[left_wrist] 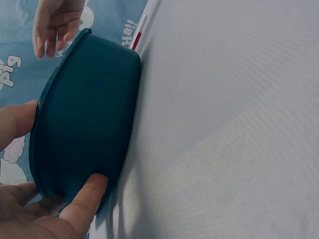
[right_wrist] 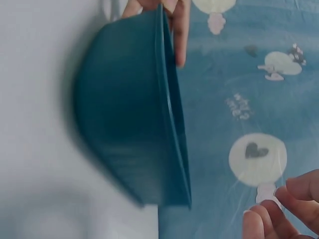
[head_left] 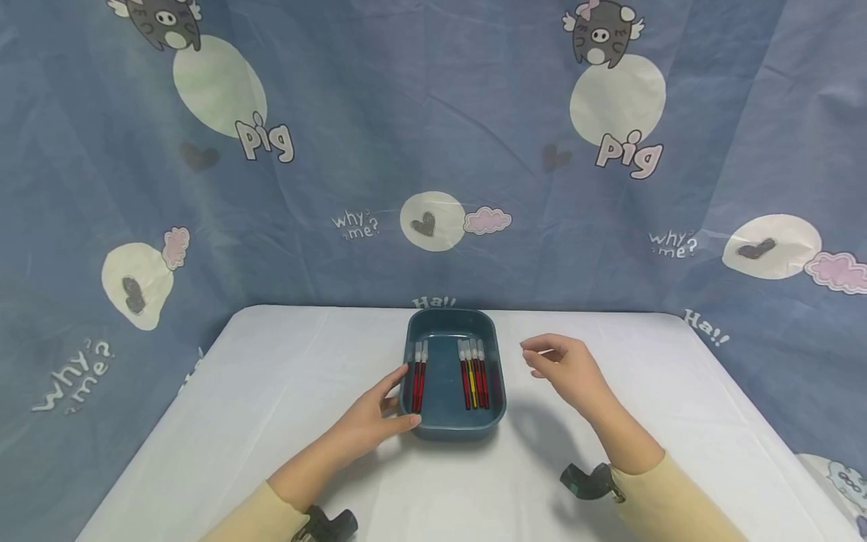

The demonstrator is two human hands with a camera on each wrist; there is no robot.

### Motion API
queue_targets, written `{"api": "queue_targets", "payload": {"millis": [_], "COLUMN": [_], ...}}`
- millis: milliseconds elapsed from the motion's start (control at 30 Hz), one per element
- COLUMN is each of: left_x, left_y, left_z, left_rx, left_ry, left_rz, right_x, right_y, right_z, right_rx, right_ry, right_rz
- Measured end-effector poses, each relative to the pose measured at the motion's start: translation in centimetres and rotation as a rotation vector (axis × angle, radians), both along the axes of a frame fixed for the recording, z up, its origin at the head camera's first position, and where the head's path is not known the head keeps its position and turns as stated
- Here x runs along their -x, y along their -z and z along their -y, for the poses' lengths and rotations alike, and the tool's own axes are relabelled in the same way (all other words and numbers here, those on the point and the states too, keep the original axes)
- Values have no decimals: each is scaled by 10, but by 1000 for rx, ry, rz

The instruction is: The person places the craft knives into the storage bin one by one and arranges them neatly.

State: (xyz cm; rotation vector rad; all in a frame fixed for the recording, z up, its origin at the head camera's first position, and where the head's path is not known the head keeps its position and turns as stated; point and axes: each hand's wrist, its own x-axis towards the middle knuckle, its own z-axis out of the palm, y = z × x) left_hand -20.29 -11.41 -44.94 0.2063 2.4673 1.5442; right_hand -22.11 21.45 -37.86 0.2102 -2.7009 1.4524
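Observation:
A dark teal tray stands on the white table with slim, clear-capped pens inside. Two red pens lie along its left wall. To the right is a row of several pens, one yellow among red ones. My left hand holds the tray at its near left corner, with thumb and fingers on the rim and outer wall; the left wrist view shows this hand against the teal wall. Right of the tray, above the table, hovers my right hand, fingers loosely bent, nothing visible in them.
The white tabletop spreads around the tray. Behind it hangs a blue printed cloth. Dark wrist devices sit at both sleeves. In the left wrist view a red pen shows beyond the tray.

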Motion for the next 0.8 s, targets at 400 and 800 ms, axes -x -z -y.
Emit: {"api": "queue_targets", "payload": {"millis": [400, 800], "left_x": [0, 0], "left_y": [-1, -2], "left_z": [2, 1], "left_rx": [-1, 11], "left_ry": [0, 10], "left_rz": [0, -14], "right_x": [-4, 4], "right_y": [17, 31], "right_z": [-46, -84], "right_rx": [-72, -107], "right_ry": [34, 75], "right_rz": [-50, 37]}}
